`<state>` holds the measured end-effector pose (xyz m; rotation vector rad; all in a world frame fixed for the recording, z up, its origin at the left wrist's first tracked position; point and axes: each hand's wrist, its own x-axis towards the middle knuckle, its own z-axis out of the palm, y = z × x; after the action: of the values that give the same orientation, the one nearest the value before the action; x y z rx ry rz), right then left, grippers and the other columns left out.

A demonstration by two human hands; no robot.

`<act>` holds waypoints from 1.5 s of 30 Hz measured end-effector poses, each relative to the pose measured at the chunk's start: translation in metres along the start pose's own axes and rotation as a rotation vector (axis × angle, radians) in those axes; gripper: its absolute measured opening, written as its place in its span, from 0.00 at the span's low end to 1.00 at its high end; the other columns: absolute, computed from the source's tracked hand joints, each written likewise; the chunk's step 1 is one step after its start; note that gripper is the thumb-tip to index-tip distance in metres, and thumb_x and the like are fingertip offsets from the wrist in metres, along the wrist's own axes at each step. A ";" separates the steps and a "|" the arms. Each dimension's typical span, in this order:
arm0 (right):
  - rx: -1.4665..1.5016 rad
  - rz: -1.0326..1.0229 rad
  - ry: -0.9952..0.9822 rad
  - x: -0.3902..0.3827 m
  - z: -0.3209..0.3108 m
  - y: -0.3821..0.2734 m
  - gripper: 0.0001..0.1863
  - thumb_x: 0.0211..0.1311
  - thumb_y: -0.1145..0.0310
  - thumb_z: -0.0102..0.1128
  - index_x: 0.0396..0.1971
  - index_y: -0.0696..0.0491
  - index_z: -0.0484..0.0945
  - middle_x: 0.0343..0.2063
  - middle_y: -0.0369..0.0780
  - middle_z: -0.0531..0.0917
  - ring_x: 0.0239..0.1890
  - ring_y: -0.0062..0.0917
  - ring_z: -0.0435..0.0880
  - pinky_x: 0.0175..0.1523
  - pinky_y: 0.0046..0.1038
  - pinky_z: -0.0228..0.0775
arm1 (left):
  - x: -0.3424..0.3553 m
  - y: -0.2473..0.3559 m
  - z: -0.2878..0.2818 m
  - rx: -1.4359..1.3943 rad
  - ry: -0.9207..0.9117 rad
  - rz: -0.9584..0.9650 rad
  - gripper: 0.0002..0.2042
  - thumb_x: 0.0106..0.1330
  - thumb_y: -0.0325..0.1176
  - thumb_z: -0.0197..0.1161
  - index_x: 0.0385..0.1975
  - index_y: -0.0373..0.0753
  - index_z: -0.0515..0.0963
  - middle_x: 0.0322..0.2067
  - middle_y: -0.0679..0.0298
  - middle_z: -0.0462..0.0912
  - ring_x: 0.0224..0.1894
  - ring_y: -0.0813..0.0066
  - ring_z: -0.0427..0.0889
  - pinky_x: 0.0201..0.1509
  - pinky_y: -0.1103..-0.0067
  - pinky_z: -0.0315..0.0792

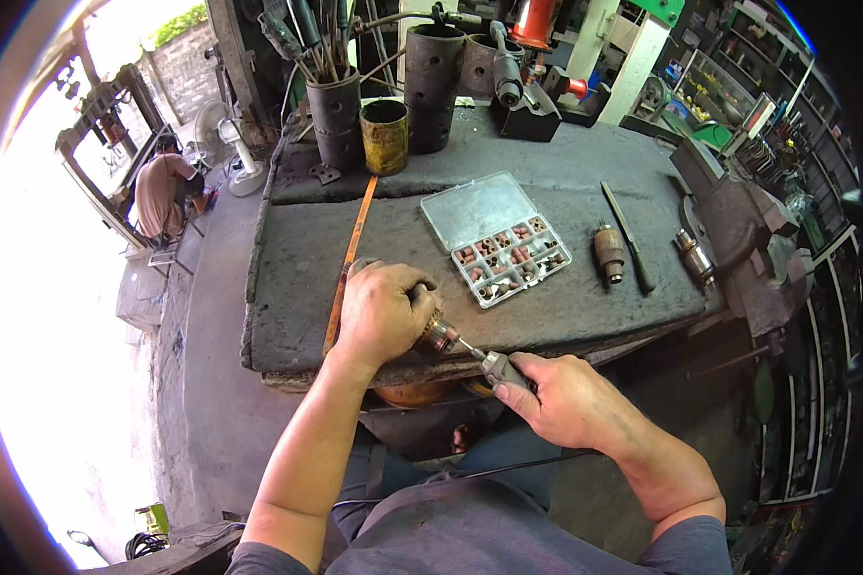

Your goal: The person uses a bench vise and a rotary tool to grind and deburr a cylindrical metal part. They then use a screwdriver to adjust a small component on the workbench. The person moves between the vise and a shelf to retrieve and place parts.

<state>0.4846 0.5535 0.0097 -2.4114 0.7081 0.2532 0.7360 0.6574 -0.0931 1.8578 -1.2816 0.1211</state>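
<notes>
My left hand (384, 311) is closed around a drill chuck (439, 335), with its toothed ring and metal end showing past the fingers. In my right hand (566, 398) is a small rotary grinder (504, 370), its slim bit pointing left and meeting the chuck's end. Whether the bit spins, I cannot tell. Beyond my hands an open clear plastic case (495, 299) holds many small reddish and grey grinding stones in compartments. Farther right lie a second drill chuck (608, 255), a long dark file (629, 239) and a third chuck (694, 257).
A bench vise (748, 235) stands at the bench's right end. An orange measuring strip (352, 251) lies left of my left hand. Along the back are a yellow can (384, 137) and dark metal cylinders (337, 123) with tools. Far left, a person (166, 187) sits near a fan (242, 158).
</notes>
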 end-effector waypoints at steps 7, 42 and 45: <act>-0.009 0.024 -0.048 0.000 -0.002 -0.001 0.26 0.81 0.46 0.60 0.53 0.58 0.84 0.38 0.58 0.91 0.46 0.61 0.89 0.52 0.56 0.81 | 0.000 0.000 0.000 0.008 -0.009 0.002 0.08 0.63 0.30 0.66 0.33 0.40 0.92 0.32 0.57 0.92 0.39 0.53 0.88 0.51 0.61 0.79; -0.091 0.038 -0.060 0.001 -0.007 -0.013 0.28 0.81 0.45 0.60 0.53 0.59 0.83 0.36 0.58 0.91 0.45 0.61 0.89 0.52 0.56 0.81 | -0.002 -0.002 0.001 -0.044 0.022 0.013 0.07 0.63 0.30 0.67 0.32 0.40 0.92 0.31 0.57 0.92 0.38 0.52 0.89 0.56 0.60 0.78; -0.099 0.045 -0.042 0.001 -0.007 -0.011 0.28 0.81 0.45 0.60 0.53 0.59 0.83 0.37 0.57 0.91 0.45 0.61 0.89 0.52 0.56 0.81 | -0.001 -0.002 0.000 -0.047 0.011 0.011 0.08 0.63 0.30 0.66 0.33 0.39 0.92 0.32 0.56 0.92 0.38 0.52 0.89 0.54 0.62 0.79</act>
<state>0.4915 0.5563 0.0205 -2.4783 0.7474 0.3641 0.7370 0.6588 -0.0943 1.8086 -1.2770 0.1060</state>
